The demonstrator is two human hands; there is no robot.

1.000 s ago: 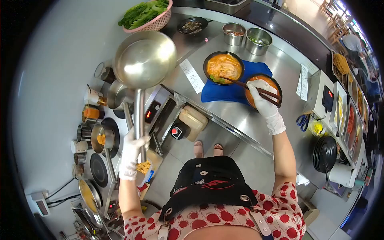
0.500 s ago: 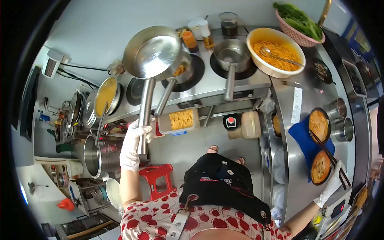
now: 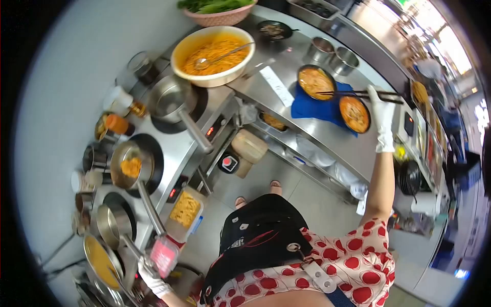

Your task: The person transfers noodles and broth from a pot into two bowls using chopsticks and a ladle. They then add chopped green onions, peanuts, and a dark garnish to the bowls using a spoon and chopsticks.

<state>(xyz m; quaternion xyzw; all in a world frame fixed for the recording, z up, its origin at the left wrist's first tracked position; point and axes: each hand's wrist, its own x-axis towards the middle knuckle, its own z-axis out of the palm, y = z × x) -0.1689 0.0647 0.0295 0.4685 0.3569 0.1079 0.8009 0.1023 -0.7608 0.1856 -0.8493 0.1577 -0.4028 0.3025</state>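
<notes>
My right hand (image 3: pixel 382 113), in a white glove, is closed round long dark chopsticks (image 3: pixel 342 93). Their tips reach the nearer edge of a black bowl (image 3: pixel 314 83) of orange soupy food. A second black bowl (image 3: pixel 354 114) with similar food sits just below the chopsticks; both bowls are on a blue cloth (image 3: pixel 321 108). At the lower left, my gloved left hand (image 3: pixel 151 276) wraps round the end of the handle of a steel saucepan (image 3: pixel 113 220), which rests on the leftmost burner.
Another saucepan (image 3: pixel 132 165) with orange food and a third pan (image 3: pixel 171 100) occupy the other burners. A cream basin (image 3: pixel 192 77) of noodles with a ladle stands at the corner. A paper slip (image 3: pixel 276 86) lies by the bowls. A large yellow-filled pot (image 3: pixel 102 261) stands lower left.
The saucepan, held up in my left hand before, is down on the left burner. My view has swung to the right. The chopsticks have come up to lie across the bowls.
</notes>
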